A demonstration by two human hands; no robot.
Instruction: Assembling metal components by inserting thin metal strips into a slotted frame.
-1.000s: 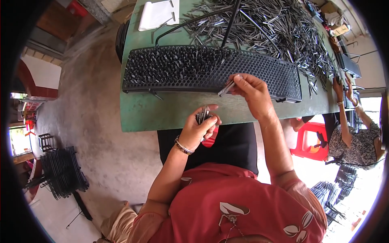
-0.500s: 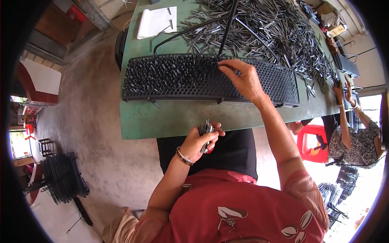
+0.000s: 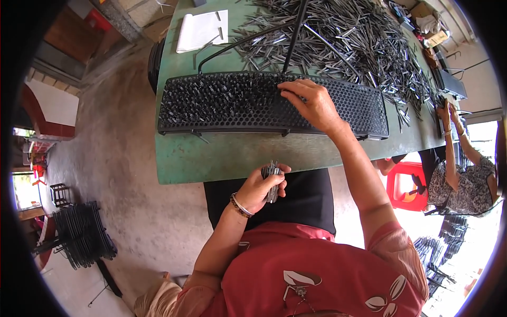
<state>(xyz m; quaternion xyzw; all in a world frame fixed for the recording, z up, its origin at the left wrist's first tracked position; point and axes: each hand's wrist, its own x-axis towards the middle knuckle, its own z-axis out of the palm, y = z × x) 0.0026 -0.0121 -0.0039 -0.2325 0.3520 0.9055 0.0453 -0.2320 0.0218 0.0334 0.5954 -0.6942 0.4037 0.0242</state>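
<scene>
My left hand is closed around a bundle of short, thin dark metal strips, held just in front of the table's near edge. Over a long black rack full of round holes, my right hand has thumb and forefinger brought together close to the holes. Whatever lies between those fingertips is too small to make out. Many upright strips stand in the rack's left part, while bare holes show along its front and right side. The rack lies on the green table.
A large heap of loose strips covers the table behind the rack. Dark bars rise over the rack's back. White paper lies at the far left. At right, a co-worker's hands work near a red stool.
My right hand has shifted slightly left along the rack. In my left hand, the bundle is turned more upright and the fingers wrap closer around it.
</scene>
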